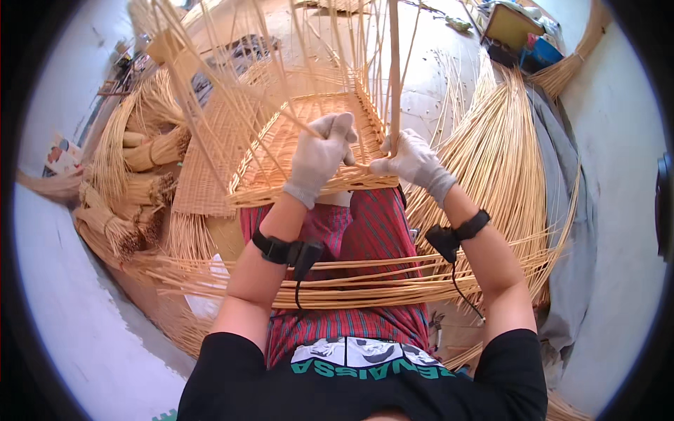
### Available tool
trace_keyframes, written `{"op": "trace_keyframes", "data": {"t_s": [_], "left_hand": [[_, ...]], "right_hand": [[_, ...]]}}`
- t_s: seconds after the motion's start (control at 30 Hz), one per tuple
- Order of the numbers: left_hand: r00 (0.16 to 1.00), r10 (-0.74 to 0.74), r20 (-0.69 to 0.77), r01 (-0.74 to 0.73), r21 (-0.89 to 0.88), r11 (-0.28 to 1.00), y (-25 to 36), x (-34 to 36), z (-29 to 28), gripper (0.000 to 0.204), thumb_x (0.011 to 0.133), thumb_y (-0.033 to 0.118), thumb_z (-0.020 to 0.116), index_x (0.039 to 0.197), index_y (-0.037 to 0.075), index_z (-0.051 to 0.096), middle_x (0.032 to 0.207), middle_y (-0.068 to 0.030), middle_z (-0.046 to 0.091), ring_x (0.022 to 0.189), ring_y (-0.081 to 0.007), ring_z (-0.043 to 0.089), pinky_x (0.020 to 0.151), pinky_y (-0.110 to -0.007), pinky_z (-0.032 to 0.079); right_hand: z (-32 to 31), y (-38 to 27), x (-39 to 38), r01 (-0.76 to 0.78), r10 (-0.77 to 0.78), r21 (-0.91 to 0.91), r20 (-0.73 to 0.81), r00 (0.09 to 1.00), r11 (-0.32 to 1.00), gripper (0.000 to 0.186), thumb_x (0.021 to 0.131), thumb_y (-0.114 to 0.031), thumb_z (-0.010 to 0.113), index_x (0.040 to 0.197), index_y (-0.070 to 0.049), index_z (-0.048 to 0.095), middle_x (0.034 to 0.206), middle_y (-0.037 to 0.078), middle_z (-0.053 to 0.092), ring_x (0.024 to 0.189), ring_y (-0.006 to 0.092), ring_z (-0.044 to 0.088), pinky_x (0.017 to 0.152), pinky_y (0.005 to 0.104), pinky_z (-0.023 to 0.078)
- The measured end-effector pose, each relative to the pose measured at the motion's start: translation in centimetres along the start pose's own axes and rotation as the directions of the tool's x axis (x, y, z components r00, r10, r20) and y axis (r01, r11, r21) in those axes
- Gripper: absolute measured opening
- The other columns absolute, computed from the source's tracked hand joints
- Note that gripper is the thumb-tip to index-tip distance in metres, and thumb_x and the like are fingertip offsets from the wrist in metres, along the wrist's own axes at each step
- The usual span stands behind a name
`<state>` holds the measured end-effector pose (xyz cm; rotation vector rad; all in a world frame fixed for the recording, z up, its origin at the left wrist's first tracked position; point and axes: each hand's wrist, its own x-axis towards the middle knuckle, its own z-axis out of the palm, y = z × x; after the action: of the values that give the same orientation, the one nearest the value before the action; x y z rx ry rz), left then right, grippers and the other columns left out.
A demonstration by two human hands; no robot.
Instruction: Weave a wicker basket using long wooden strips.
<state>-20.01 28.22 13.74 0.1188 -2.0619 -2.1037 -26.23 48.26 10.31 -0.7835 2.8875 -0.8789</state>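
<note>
Found basket (pixel 260 195) resting across lap, near rim toward the body, evidently placed so to bring the near right corner within easy reach of both hands. Noted left hand (pixel 317 154) gloved and curled into a fist above the near rim, seemingly pinching a short run of cane (pixel 362 167). Noted right hand (pixel 414 161) likewise gloved, curled at the corner with fingertips against the same cane, probably to steady it close to the weave. Observed both hands near each other yet apart, bridged only by that cane. Observed stake (pixel 394 70) rising upright at the right hand; unable to tell whether gripped or merely touched. Found red cloth (pixel 382 224) beneath, likely shielding the legs from rough ends. Recorded loose canes (pixel 351 295) lying crosswise over the cloth, between basket and body. Recorded a large sheaf (pixel 498 154) fanned out at right, presumably spread for drawing single lengths, and bundles (pixel 151 151) heaped at left, beyond a flat woven mat (pixel 210 161). Noted black straps (pixel 472 224) on both forearms, set behind the gloves and so leaving the fingers unhindered
</note>
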Motion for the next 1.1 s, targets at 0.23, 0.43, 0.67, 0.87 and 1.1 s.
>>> {"op": "trace_keyframes", "data": {"t_s": [0.23,0.43,0.67,0.87,1.1], "left_hand": [[0.968,0.220,0.119,-0.250,0.444,0.860,1.6,7.4,4.4,0.040,0.105,0.038,0.057,0.109,0.000,0.064,0.087,-0.0162,0.069,0.063,-0.0222,0.067,0.058,-0.037,0.052],[0.982,0.069,-0.174,-0.059,0.064,0.996,3.8,11.7,6.6,0.071,0.107,0.061,0.029,0.120,-0.002,0.060,0.093,-0.0126,0.071,0.079,-0.0197,0.070,0.064,-0.031,0.056],[0.873,0.202,0.445,-0.026,-0.370,0.929,-0.6,13.0,8.0,0.084,0.102,0.071,0.030,0.144,0.001,0.051,0.118,-0.0138,0.069,0.110,-0.0306,0.067,0.100,-0.037,0.051],[0.941,0.212,0.263,-0.293,0.323,0.900,-1.9,8.9,3.8,0.055,0.106,0.038,0.056,0.147,0.002,0.049,0.132,-0.0128,0.063,0.120,-0.0237,0.061,0.102,-0.035,0.051],[0.906,0.145,0.398,-0.186,0.066,0.980,1.7,-9.1,-11.4,0.036,0.103,0.021,0.062,0.133,0.000,0.061,0.110,-0.0080,0.071,0.103,-0.0149,0.065,0.092,-0.029,0.053]], "right_hand": [[3.4,-1.4,-0.2,-0.246,0.270,0.147,-0.181,0.946,0.958,0.048,0.081,-0.050,0.080,0.098,-0.006,0.069,0.104,0.019,0.065,0.099,0.0363,0.066,0.089,0.0446,0.053],[5.5,-2.6,1.3,-0.291,0.356,0.213,-0.427,0.831,0.933,0.035,0.091,-0.038,0.073,0.102,-0.006,0.064,0.099,0.021,0.063,0.098,0.0407,0.063,0.086,0.0496,0.050],[7.4,-2.3,2.2,-0.399,0.401,0.138,-0.575,0.713,0.907,0.021,0.095,-0.029,0.062,0.110,-0.015,0.057,0.092,0.018,0.065,0.085,0.0420,0.068,0.073,0.0535,0.052],[7.1,-2.7,2.7,-0.228,0.275,0.154,-0.565,0.778,0.961,0.019,0.091,-0.026,0.064,0.102,-0.011,0.068,0.086,0.024,0.068,0.080,0.0454,0.066,0.073,0.0536,0.051],[7.2,3.9,4.7,-0.269,0.281,0.096,-0.491,0.825,0.958,0.035,0.095,-0.035,0.058,0.107,-0.005,0.069,0.101,0.024,0.071,0.096,0.0365,0.069,0.084,0.0456,0.052]]}}
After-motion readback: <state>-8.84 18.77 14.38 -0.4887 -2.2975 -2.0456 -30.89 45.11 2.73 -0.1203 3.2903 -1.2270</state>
